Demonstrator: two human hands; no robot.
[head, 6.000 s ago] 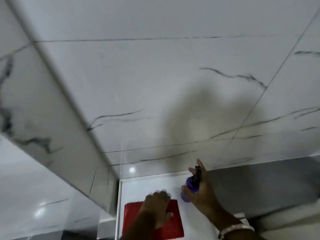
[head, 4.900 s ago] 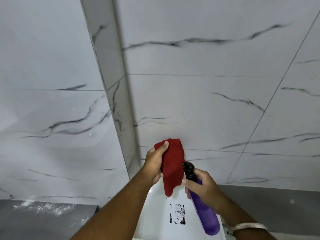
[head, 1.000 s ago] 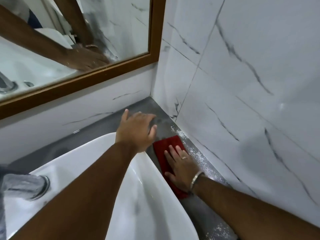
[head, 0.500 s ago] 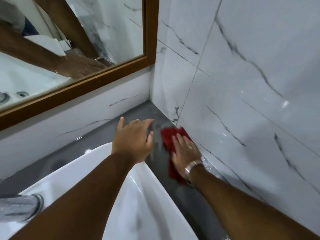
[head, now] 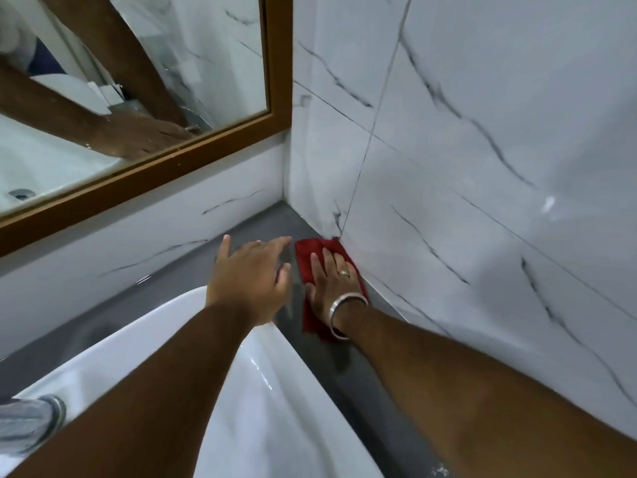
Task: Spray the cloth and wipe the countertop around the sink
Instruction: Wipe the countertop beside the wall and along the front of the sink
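Glossy white ceramic sink (head: 275,401), curved rim, nearest. Left hand (head: 250,279) rests on its rim, fingers spread, holding nothing. Just beyond, right hand (head: 331,281) lies flat, pressing the red cloth (head: 306,260) onto the matte grey countertop (head: 262,225) against the veined marble-look wall tile (head: 448,167). Wood-framed mirror (head: 206,146) behind.

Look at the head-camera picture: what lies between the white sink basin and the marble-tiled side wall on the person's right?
In the head view, a strip of grey countertop separates the sink basin from the wall. On it lies the red cloth, pressed flat under the right hand.
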